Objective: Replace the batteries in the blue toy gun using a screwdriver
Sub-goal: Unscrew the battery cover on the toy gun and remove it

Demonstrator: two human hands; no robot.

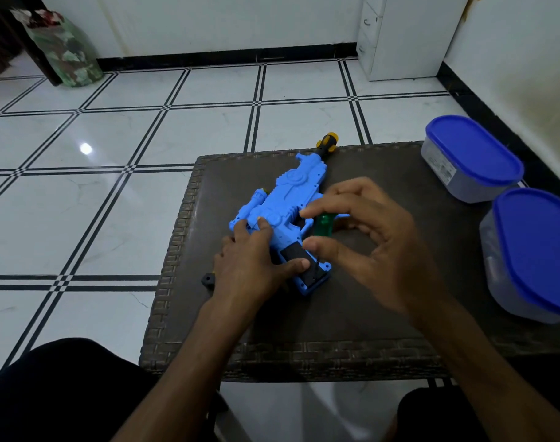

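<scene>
My left hand (253, 260) presses the light, stiff blue toy gun (288, 215) flat; my right hand (361, 237) pinches the green screwdriver handle (324, 223).

The right hand (364, 247) covers most of the green screwdriver (325, 223), so only part of the handle shows and the tip is hidden. The left hand (256, 266) hides the near-left side of the blue toy gun (291, 199) and part of its black grip. A small dark piece (208, 279) beside that wrist is too small to identify. The nearer blue-lidded container (534, 253) is cut off by the right edge; both containers' contents cannot be made out.
</scene>
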